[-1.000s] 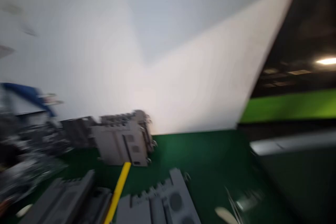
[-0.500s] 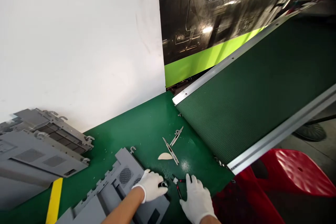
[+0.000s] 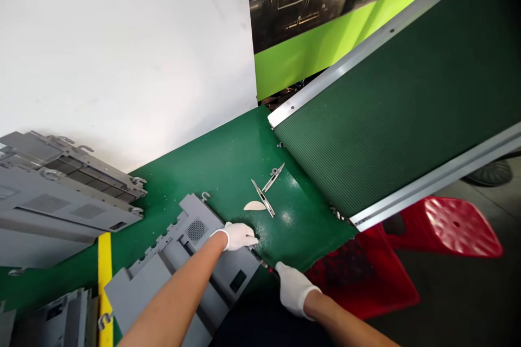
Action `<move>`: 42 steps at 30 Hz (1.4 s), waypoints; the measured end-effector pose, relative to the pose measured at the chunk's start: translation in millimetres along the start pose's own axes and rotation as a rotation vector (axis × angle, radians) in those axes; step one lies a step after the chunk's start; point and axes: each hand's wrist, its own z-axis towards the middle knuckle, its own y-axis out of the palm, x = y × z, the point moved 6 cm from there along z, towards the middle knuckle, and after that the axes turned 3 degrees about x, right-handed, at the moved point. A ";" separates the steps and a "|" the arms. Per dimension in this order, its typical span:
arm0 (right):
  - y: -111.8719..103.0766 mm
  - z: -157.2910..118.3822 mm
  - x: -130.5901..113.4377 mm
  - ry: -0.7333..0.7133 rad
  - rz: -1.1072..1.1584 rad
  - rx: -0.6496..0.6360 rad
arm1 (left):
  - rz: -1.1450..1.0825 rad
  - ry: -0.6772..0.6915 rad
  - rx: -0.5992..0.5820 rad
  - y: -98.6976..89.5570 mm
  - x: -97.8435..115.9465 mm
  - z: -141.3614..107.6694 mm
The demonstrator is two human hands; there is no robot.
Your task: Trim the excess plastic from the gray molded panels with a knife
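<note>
A grey moulded plastic panel (image 3: 222,282) with a patch of small grille holes lies tilted on the green tabletop (image 3: 220,157). My left hand (image 3: 241,236), in a white glove, is closed at its far right edge; the fingertips hide the exact spot they grip. My gloved right hand (image 3: 293,288) is wrapped round the handles of small pliers (image 3: 265,266) with red and black grips. The jaws point at the panel's edge, just below my left fingertips; whether they touch it cannot be made out.
Two utility knives (image 3: 264,198) and a pale half-round piece (image 3: 254,205) lie beyond my hands. More grey panels (image 3: 77,195) stand at left, beside yellow tape (image 3: 105,265). A ribbed green conveyor (image 3: 366,119) slopes up at right. Below it are a red bin (image 3: 391,282) and red stool (image 3: 459,227).
My right hand has picked up the pliers from the tabletop and brought their jaws to the panel's edge by my left hand. The view has tilted down.
</note>
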 end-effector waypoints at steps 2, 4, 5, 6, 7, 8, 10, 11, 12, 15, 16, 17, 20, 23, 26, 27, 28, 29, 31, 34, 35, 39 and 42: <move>5.7 4.0 -8.2 -0.003 -0.017 -0.019 | -0.009 -0.009 0.012 -1.1 1.0 1.4; 6.6 9.6 -11.2 -0.009 -0.020 -0.005 | -0.022 -0.006 0.022 -2.0 2.1 1.2; 5.4 11.8 -10.2 -0.009 -0.019 0.014 | -0.028 -0.002 0.022 -2.3 2.3 0.7; 3.7 13.3 -7.6 -0.003 -0.019 0.037 | -0.034 -0.001 0.017 -2.3 2.3 0.0; 2.1 14.2 -4.5 0.003 -0.023 0.057 | -0.040 0.000 0.009 -2.3 2.1 -0.6; 0.9 14.7 -1.7 0.007 -0.029 0.069 | -0.047 -0.002 0.000 -2.4 1.8 -1.3; 0.3 15.6 0.8 0.000 -0.045 0.067 | -0.063 -0.011 -0.016 -3.0 1.1 -2.2; 0.5 16.3 0.0 -0.010 -0.050 0.060 | -0.067 -0.017 -0.018 -3.5 1.1 -2.5; 0.5 17.2 -1.7 -0.020 -0.054 0.054 | -0.068 -0.021 -0.017 -4.2 1.3 -2.7; -1.0 20.5 -8.5 -0.038 -0.056 0.057 | -0.049 -0.023 -0.009 -5.5 3.1 -3.3; -1.7 21.4 -10.3 -0.042 -0.056 0.058 | -0.041 -0.021 -0.004 -5.6 3.7 -3.5; -2.5 22.1 -11.7 -0.047 -0.057 0.060 | -0.037 -0.021 0.000 -5.6 3.9 -3.6; -4.6 22.9 -12.8 -0.060 -0.049 0.069 | -0.037 -0.028 0.008 -4.0 2.7 -3.2; -6.7 22.6 -12.3 -0.057 -0.045 0.076 | -0.041 -0.032 0.014 -1.9 0.2 -1.8; -11.4 20.9 -13.7 -0.053 -0.060 0.098 | -0.041 -0.040 0.017 -0.6 -1.4 -0.9; -13.4 20.0 -14.3 -0.051 -0.063 0.106 | -0.045 -0.042 0.015 -0.5 -1.5 -0.9; -15.2 19.0 -14.6 -0.047 -0.063 0.107 | -0.052 -0.043 0.014 -0.5 -1.4 -1.1; -16.4 18.0 -14.7 -0.042 -0.062 0.100 | -0.060 -0.045 0.014 -0.8 -1.3 -1.4; -19.0 16.2 -14.7 -0.043 -0.064 0.093 | -0.072 -0.050 0.019 -1.6 -0.9 -2.0; -22.5 15.4 -14.4 -0.050 -0.083 0.106 | -0.072 -0.056 0.019 -1.9 -0.6 -2.2; -22.9 15.9 -13.9 -0.047 -0.091 0.109 | -0.072 -0.056 0.019 -1.7 -0.5 -2.0; -16.6 19.7 -11.9 -0.037 -0.060 0.075 | -0.078 -0.047 0.027 -0.3 -0.7 -0.5; -12.8 22.5 -10.7 -0.054 -0.011 0.101 | -0.081 -0.036 0.037 1.0 -1.1 0.1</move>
